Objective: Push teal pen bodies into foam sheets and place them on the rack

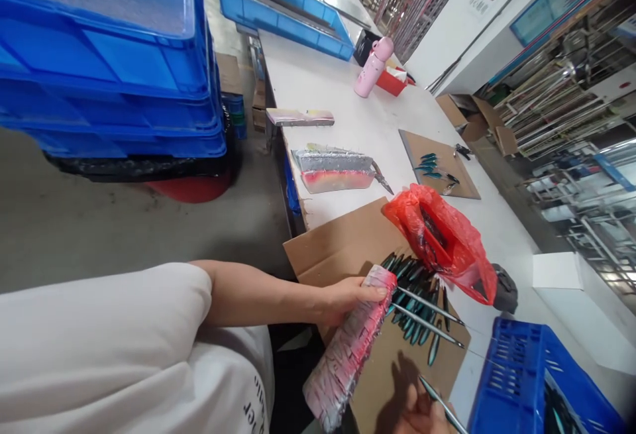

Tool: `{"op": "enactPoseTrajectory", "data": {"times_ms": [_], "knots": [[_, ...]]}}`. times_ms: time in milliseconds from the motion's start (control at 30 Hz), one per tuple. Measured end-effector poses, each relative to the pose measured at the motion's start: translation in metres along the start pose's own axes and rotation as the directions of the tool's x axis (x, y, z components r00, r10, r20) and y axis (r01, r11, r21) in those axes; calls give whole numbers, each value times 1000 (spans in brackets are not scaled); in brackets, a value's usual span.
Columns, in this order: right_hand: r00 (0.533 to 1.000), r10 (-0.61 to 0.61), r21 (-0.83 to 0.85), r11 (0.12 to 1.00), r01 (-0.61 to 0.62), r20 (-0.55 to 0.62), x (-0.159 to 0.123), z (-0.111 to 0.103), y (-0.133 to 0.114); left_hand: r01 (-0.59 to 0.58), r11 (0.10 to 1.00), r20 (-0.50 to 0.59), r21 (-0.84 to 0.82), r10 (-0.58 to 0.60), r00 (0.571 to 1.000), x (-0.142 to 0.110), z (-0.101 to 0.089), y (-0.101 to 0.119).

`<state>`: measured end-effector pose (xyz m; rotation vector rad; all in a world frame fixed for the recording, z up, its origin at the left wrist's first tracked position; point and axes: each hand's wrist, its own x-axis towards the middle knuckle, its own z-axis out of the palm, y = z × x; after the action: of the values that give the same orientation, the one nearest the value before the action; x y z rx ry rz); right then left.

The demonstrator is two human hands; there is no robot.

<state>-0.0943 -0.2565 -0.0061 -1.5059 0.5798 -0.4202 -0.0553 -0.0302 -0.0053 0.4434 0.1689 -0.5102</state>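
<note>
My left hand (pixel 342 300) is closed around the top end of a pink-and-white foam block (pixel 348 348) that stands tilted on a sheet of cardboard (pixel 342 245). Two thin lures on wires (pixel 427 321) stick out of the block to the right. At the bottom edge, my right hand (pixel 415 414) pinches another thin lure on a wire (pixel 440 404). Several dark teal lures (pixel 415 288) lie loose on the cardboard beside the block. A red plastic bag (pixel 447 238) lies open just behind them.
A blue slotted crate (pixel 521 381) sits at the lower right. Further up the white table (pixel 348 83) lie more foam blocks (pixel 335 170), a second cardboard sheet (pixel 450 179) with lures, a pink bottle (pixel 372 66) and blue trays (pixel 283 13). Stacked blue crates (pixel 109 69) stand on the left.
</note>
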Motion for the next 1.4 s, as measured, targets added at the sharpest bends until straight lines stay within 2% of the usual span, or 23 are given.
{"op": "enactPoseTrajectory", "data": {"times_ms": [100, 200, 300, 500, 833, 1133, 1400], "knots": [[996, 64, 139, 988, -73, 70, -32, 32, -1, -21, 1000, -18, 16, 22, 1000, -1, 2, -1], [988, 99, 222, 967, -124, 121, -52, 61, -6, -50, 998, -29, 39, 51, 998, -2, 3, -2], [977, 130, 225, 960, -166, 167, -59, 75, -6, -74, 996, -29, 41, 76, 997, -3, 4, -3], [972, 136, 252, 950, -182, 189, -56, 73, 0, -83, 996, -37, 28, 84, 996, -3, 7, -4], [961, 199, 258, 934, -245, 193, -52, 70, 6, -83, 988, -82, 127, 94, 992, -4, 8, -3], [966, 159, 223, 953, -205, 205, -53, 75, 6, -86, 989, -95, 119, 98, 991, -3, 7, -4], [973, 138, 237, 955, -180, 183, -56, 70, 7, -77, 986, -96, 145, 91, 991, -4, 7, -2]]}}
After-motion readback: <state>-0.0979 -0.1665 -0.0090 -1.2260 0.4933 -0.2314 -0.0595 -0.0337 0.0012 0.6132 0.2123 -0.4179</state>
